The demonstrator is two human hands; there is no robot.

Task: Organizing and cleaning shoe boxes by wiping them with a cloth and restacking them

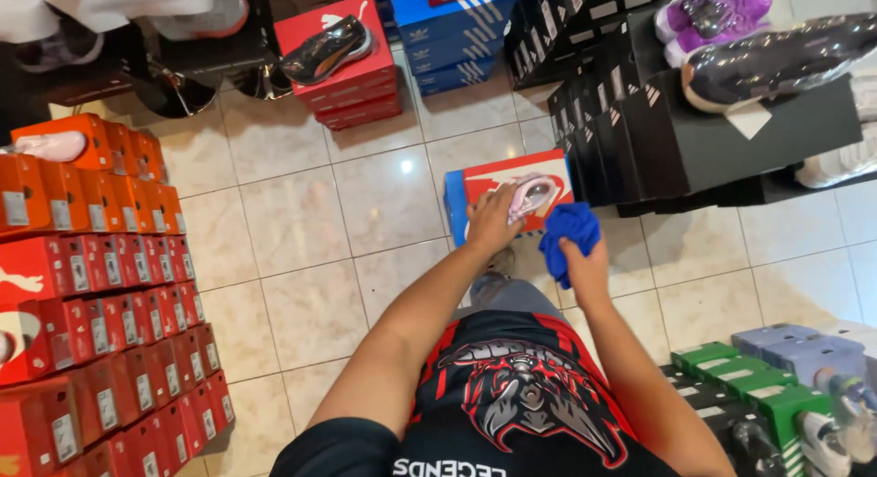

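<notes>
Right now the pink shoe (530, 196) sits on top of a red shoebox (512, 180) that lies on the tiled floor (301, 258), just ahead of the person's feet. Box has a blue side showing at its left edge. Left hand (491, 223) rests on the near end of the shoe, fingers curled over it, gripping it. Right hand (585, 262) is just beside, to the right, fingers clenched around a bunched blue cloth (568, 235); cloth top reaches the right corner of the box.

Outward: black shoebox stacks (630, 121) directly right of the red box, a dark shiny shoe (776, 61) and a purple shoe (713, 15) on top of them. Blue boxes (452, 38) and a red box stack (352, 84) with a dark shoe (327, 52) on it stand further ahead. Orange and red boxes (100, 285) wall off the left side. Green and grey boxes (767, 376) at lower right.
</notes>
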